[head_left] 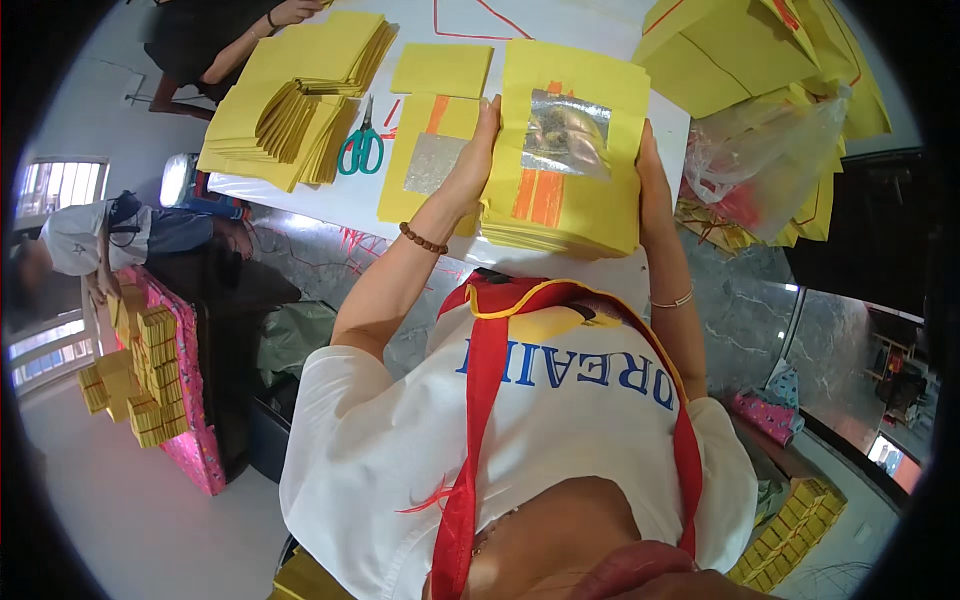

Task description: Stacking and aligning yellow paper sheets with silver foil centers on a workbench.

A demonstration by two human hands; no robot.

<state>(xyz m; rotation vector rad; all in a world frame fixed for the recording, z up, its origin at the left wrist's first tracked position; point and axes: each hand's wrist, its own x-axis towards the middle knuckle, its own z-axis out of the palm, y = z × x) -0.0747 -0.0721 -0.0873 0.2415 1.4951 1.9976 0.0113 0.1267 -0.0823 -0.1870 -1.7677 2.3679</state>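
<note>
Yellow paper everywhere, basically. I've got a thick stack of square yellow paper sheets (pixel 565 190) held between both hands in the upper middle of the frame, its top sheet carrying a shiny gold foil square (pixel 566 133) with orange stripes below it. My left hand (pixel 468 165) clamps the stack's left edge, fingers curled around it, thumb side on top. My right hand (pixel 648 170) presses flat along the right edge, fingers wrapped behind, so both are closed on the same stack. It sits over the near edge of the white table (pixel 300 195).

Just left of my left hand, partly hidden by it, lies a single yellow sheet with a silver foil square (pixel 432 160) and an orange stripe. Above that is a plain yellow sheet (pixel 442 68). Further left are green-handled scissors (pixel 362 148), lying flat beside a big fanned heap of yellow sheets (pixel 295 100) in the upper left.

Upper right has another pile of yellow sheets with red lines (pixel 745 55), and a crumpled clear plastic bag (pixel 765 160) right next to my right hand. Another person's arm (pixel 255 35) reaches in at the top left, and someone else in a white cap (pixel 80 235) sits at the far left by small stacked yellow bundles (pixel 150 375) on a pink cloth.
</note>
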